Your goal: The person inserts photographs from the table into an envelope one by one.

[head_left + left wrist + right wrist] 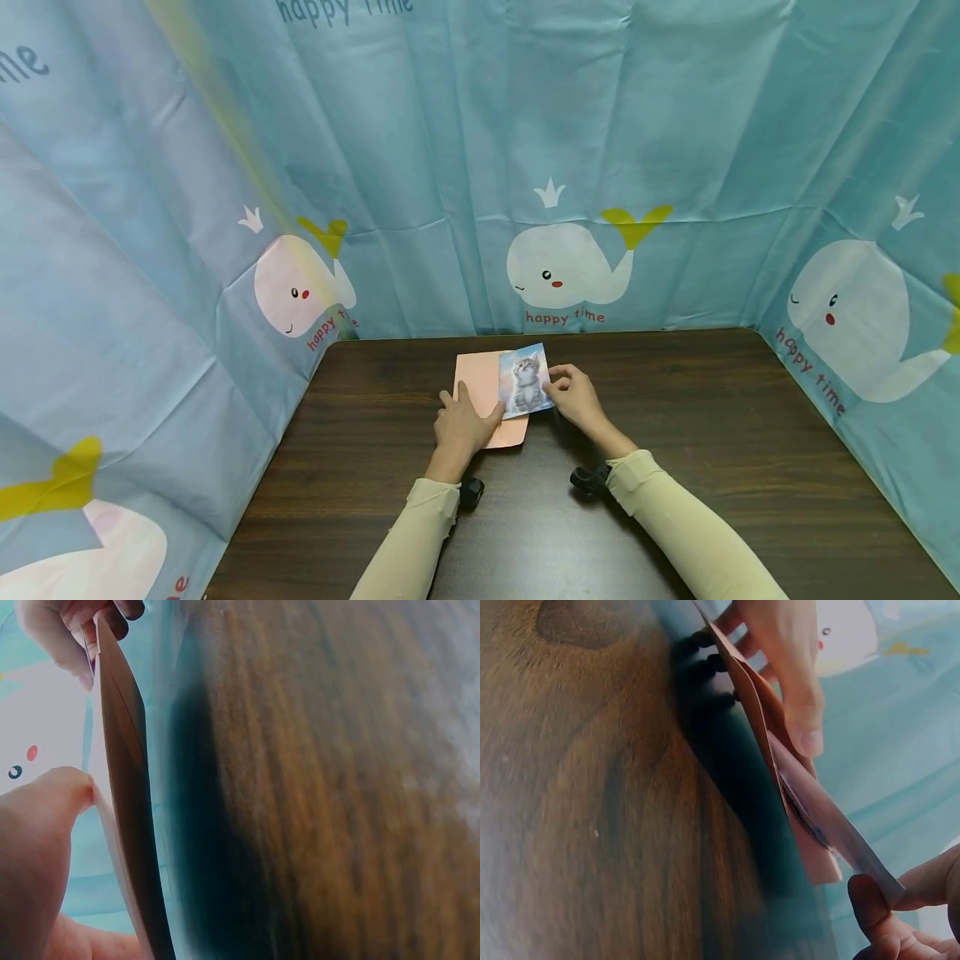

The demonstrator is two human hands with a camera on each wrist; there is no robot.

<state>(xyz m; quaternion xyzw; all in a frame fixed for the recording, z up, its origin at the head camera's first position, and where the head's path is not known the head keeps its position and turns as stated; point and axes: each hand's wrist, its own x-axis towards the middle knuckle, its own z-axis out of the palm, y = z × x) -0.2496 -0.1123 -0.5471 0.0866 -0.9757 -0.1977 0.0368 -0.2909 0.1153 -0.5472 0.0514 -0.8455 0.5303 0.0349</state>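
A card with a grey kitten (527, 379) overlaps the right part of a peach envelope (477, 371) above the dark table. My left hand (461, 427) grips the envelope, thumb on the near face and fingers around the far side. In the right wrist view, the left thumb (804, 712) lies along the envelope's open side. My right hand (577, 398) pinches the card's right edge between thumb and fingers. From that wrist, the card (840, 817) slants out from between peach layers (817, 855); how deep its other end sits is hidden.
The dark wooden table (712, 417) stretches to both sides of the hands. A light blue curtain (420, 167) printed with whales hangs behind it and along its sides. Black wrist straps (591, 481) sit at the cuffs.
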